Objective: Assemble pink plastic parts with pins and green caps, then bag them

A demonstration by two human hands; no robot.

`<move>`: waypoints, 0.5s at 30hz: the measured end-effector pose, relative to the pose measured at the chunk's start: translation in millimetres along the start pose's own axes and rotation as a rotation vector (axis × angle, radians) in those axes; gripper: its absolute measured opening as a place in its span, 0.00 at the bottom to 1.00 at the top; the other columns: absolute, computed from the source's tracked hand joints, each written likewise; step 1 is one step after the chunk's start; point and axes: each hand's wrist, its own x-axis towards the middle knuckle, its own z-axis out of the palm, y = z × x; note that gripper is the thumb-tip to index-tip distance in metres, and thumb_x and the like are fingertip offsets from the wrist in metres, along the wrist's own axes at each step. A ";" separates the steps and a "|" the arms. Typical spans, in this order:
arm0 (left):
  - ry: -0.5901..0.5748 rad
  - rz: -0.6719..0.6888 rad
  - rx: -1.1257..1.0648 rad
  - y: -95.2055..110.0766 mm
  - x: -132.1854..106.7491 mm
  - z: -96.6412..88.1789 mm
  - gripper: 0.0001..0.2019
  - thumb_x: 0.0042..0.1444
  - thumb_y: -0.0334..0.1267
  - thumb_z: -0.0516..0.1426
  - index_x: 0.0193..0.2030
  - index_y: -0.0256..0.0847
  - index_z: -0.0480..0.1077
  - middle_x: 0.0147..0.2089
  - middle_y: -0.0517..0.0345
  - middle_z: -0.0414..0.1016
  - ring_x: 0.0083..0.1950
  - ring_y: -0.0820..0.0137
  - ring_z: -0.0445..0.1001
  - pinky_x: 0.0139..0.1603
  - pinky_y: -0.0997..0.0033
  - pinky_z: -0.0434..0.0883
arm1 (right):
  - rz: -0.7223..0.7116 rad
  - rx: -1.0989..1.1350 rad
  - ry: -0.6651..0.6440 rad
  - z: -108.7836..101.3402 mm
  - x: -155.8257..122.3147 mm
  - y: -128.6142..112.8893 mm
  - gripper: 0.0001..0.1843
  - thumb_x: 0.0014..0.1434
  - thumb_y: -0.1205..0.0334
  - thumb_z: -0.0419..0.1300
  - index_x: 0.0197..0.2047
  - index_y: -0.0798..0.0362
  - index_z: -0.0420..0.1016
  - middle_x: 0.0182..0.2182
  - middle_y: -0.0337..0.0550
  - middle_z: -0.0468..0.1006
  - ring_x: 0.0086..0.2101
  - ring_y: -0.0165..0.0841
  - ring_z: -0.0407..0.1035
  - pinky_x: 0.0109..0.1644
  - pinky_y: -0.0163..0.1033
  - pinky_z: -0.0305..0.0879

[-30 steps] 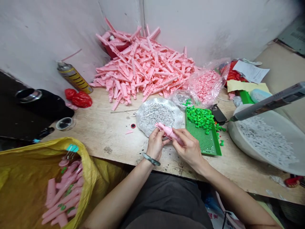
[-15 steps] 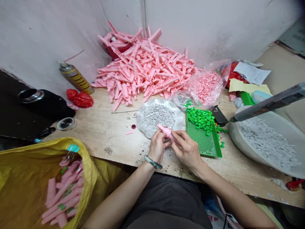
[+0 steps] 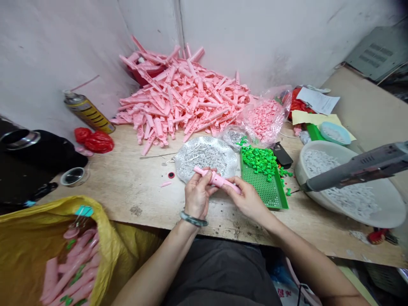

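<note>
Both hands grip one pink plastic tube-shaped part (image 3: 217, 180), held slantwise over the table's front. My left hand (image 3: 198, 193) pinches its narrower upper-left end, thumb on top, and a bangle circles that wrist. My right hand (image 3: 245, 196) has its fingers closed round the lower-right end. Just beyond the hands lies a silvery plate (image 3: 228, 160) with metal pins and small grey pieces. To the right of my right hand stands a green perforated tray (image 3: 269, 196), with small green plastic parts (image 3: 259, 161) heaped toward its back.
A big heap of pink parts (image 3: 191, 97) leans against the wall. At right, a grey electric screwdriver (image 3: 357, 168) hangs over a white basin (image 3: 306, 170) of grey pieces. A yellow sack (image 3: 108, 246) holding pink tubes is at lower left. A spray can (image 3: 89, 112) stands behind a red bag (image 3: 98, 141).
The pink part has turned and now shows more of its length between my hands. My right hand has slid to its lower-right end. The whole view has shifted slightly.
</note>
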 end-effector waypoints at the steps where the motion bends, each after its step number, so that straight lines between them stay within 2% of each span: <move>1: -0.008 0.068 0.029 1.4 -2.1 1.4 0.18 0.49 0.39 0.66 0.46 0.36 0.72 0.47 0.47 0.79 0.45 0.61 0.79 0.41 0.66 0.77 | 0.095 0.125 -0.083 -3.5 1.0 -0.4 0.14 0.62 0.48 0.58 0.41 0.49 0.74 0.28 0.41 0.74 0.25 0.32 0.67 0.27 0.38 0.68; 3: -0.025 0.165 0.084 3.7 -4.3 4.1 0.19 0.49 0.41 0.67 0.46 0.37 0.72 0.47 0.47 0.79 0.48 0.59 0.78 0.44 0.64 0.77 | 0.204 0.311 -0.204 -9.8 6.4 1.0 0.16 0.59 0.45 0.60 0.36 0.50 0.71 0.22 0.36 0.70 0.18 0.27 0.58 0.19 0.33 0.57; 5: -0.028 0.181 0.075 5.8 -1.8 6.6 0.19 0.48 0.42 0.67 0.46 0.37 0.72 0.47 0.48 0.78 0.49 0.58 0.78 0.46 0.64 0.77 | 0.188 0.315 -0.234 -19.7 22.1 6.9 0.17 0.58 0.44 0.61 0.36 0.51 0.71 0.24 0.37 0.72 0.19 0.27 0.60 0.20 0.33 0.58; 6: -0.030 0.161 0.039 6.8 1.1 7.7 0.19 0.49 0.41 0.67 0.46 0.38 0.72 0.48 0.48 0.78 0.50 0.59 0.77 0.46 0.63 0.77 | 0.153 0.247 -0.197 -28.2 35.3 12.1 0.18 0.58 0.44 0.61 0.37 0.52 0.73 0.26 0.38 0.74 0.21 0.29 0.63 0.23 0.34 0.61; 7: -0.033 0.130 -0.013 7.7 4.5 8.8 0.18 0.50 0.41 0.66 0.46 0.39 0.71 0.50 0.49 0.77 0.52 0.59 0.77 0.47 0.63 0.77 | 0.118 0.164 -0.155 -39.9 52.0 18.8 0.19 0.59 0.44 0.59 0.38 0.52 0.74 0.29 0.41 0.76 0.25 0.31 0.67 0.27 0.35 0.64; 9: -0.036 0.050 -0.150 8.8 11.2 10.8 0.14 0.55 0.39 0.63 0.46 0.42 0.69 0.51 0.50 0.76 0.54 0.61 0.75 0.50 0.62 0.76 | 0.092 -0.052 0.120 -71.8 92.8 36.3 0.20 0.62 0.46 0.53 0.42 0.54 0.76 0.37 0.46 0.78 0.33 0.35 0.70 0.36 0.39 0.67; 10: -0.038 -0.003 -0.214 9.0 13.6 11.4 0.12 0.57 0.39 0.61 0.47 0.43 0.67 0.51 0.49 0.76 0.55 0.61 0.75 0.52 0.60 0.76 | 0.109 -0.136 0.263 -89.9 114.4 46.5 0.20 0.64 0.51 0.50 0.47 0.55 0.75 0.42 0.50 0.76 0.38 0.37 0.70 0.41 0.40 0.67; 11: -0.044 -0.061 -0.265 8.8 14.9 11.9 0.11 0.59 0.40 0.59 0.47 0.43 0.65 0.52 0.48 0.75 0.55 0.60 0.75 0.52 0.57 0.76 | 0.167 -0.399 0.434 -107.8 135.0 57.0 0.18 0.65 0.57 0.48 0.49 0.53 0.75 0.46 0.50 0.75 0.42 0.37 0.70 0.44 0.40 0.66; 12: -0.055 -0.114 -0.302 8.4 15.3 12.0 0.10 0.61 0.40 0.58 0.47 0.44 0.64 0.52 0.47 0.75 0.56 0.58 0.75 0.53 0.52 0.75 | 0.263 -0.640 0.492 -123.9 153.4 67.4 0.18 0.63 0.60 0.50 0.50 0.52 0.75 0.48 0.51 0.74 0.45 0.38 0.70 0.46 0.42 0.65; 15: -0.093 -0.199 -0.329 6.3 12.7 11.1 0.11 0.61 0.43 0.57 0.45 0.43 0.61 0.54 0.45 0.73 0.55 0.51 0.75 0.51 0.39 0.74 | 0.348 -0.780 0.456 -153.4 188.9 91.2 0.13 0.56 0.64 0.58 0.42 0.54 0.80 0.46 0.57 0.75 0.46 0.45 0.70 0.48 0.46 0.63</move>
